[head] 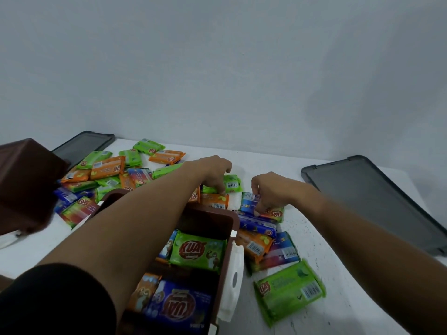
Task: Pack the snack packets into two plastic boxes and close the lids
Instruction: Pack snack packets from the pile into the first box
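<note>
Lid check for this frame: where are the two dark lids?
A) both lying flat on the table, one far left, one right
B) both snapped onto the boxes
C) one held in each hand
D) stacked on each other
A: one dark lid lies flat at the far left of the table and the other lid at the right, while the near brown box stands open.

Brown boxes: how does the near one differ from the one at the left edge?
The near box stands upright and open; the left box is tipped, showing only outer walls. Packets show inside the near box; the left box's inside is hidden. Both are brown.
</note>
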